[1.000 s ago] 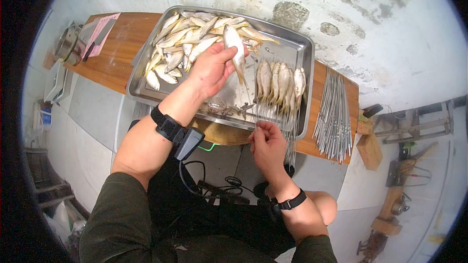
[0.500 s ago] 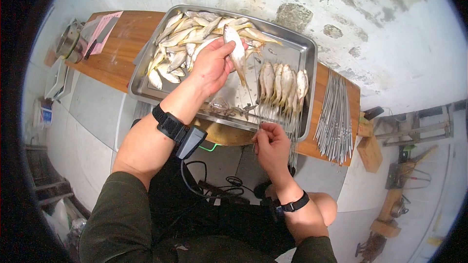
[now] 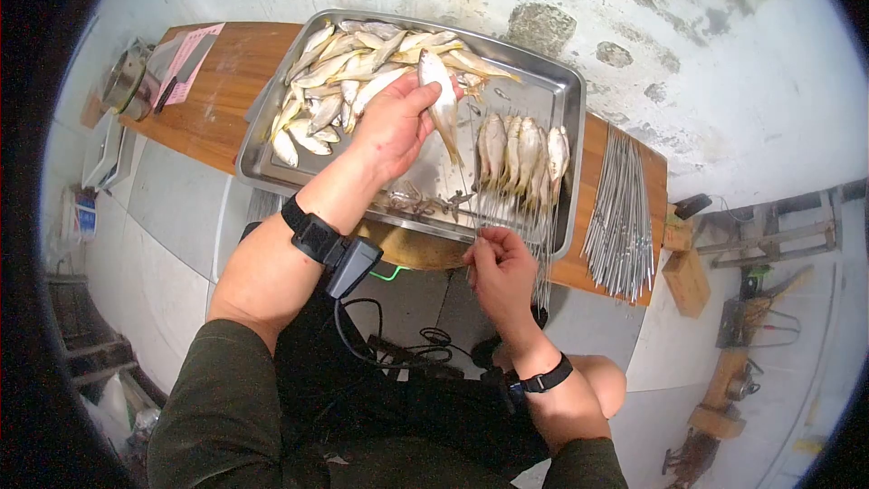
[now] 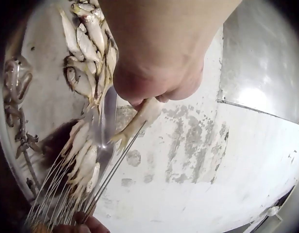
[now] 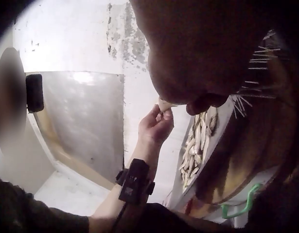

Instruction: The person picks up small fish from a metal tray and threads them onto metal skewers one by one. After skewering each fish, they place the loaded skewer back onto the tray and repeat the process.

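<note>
My left hand (image 3: pixel 395 127) grips a silvery fish (image 3: pixel 438 95) above the metal tray, its tail pointing down toward my right hand. Two thin metal skewers (image 4: pixel 121 159) run from my right hand up to that fish near its tail in the left wrist view; where their tips lie is hidden. My right hand (image 3: pixel 503 276) pinches the skewers' lower ends by the tray's front edge. Skewered fish (image 3: pixel 523 154) lie side by side in the tray's right part. Loose fish (image 3: pixel 348 63) are heaped at its left and back.
The steel tray (image 3: pixel 570 118) stands on a wooden table (image 3: pixel 237 54). Bare skewers (image 3: pixel 621 217) lie at the table's right, a knife (image 3: pixel 186 68) on pink paper at its left. Dark entrails (image 3: pixel 421 203) lie along the tray's front. A stained wall (image 3: pixel 634 45) rises behind.
The camera's view has shifted slightly. Both hands keep nearly the same places and grips, with the fish in my left hand turned only a little.
</note>
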`<state>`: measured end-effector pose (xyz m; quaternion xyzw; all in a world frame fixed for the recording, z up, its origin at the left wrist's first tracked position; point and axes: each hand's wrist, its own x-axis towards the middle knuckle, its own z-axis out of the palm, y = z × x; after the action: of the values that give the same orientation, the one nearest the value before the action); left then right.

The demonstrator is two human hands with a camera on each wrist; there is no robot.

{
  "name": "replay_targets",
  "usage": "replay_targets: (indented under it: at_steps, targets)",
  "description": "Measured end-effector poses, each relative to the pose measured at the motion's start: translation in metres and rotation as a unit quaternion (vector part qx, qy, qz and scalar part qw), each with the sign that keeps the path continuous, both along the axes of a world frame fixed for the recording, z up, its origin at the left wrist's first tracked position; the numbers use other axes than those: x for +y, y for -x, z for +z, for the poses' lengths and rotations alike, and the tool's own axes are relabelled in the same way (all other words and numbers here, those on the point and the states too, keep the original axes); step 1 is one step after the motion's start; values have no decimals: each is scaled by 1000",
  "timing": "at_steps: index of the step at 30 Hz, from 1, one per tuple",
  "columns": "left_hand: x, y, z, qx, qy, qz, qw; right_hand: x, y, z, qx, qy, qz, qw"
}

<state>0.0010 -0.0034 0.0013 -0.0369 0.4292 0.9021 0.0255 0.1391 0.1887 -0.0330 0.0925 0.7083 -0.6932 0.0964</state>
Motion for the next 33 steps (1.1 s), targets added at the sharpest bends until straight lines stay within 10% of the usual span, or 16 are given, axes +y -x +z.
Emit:
replay_targets:
  at_steps: [33]
  targets:
    - [-4,0,10,-34,-23,24,999,-13,10,-23,75,1,4,997]
